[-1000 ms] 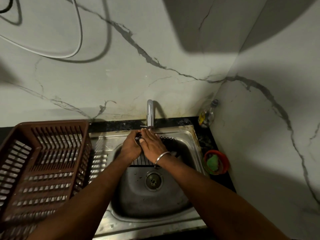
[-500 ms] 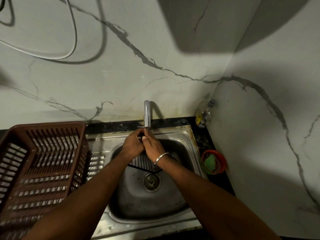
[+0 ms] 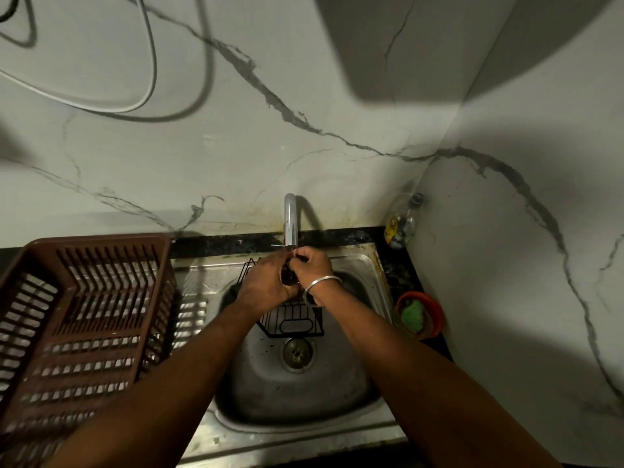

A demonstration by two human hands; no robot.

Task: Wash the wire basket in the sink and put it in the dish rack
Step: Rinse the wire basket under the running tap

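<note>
The basket (image 3: 293, 324) hangs tilted over the sink (image 3: 369, 265), long axis running from the faucet (image 3: 290, 217) down toward the drain (image 3: 297, 354), its low end nearest the person; left hand (image 3: 266, 285) and right hand (image 3: 312, 265) curl their fingers round its upper end. The steel sink sits in a dark counter (image 3: 395, 275) in a corner of veined marble walls (image 3: 304, 146). A brown rack (image 3: 84, 315) stands left, and a red bowl (image 3: 438, 315) at right holds a green scrubber (image 3: 413, 315).
</note>
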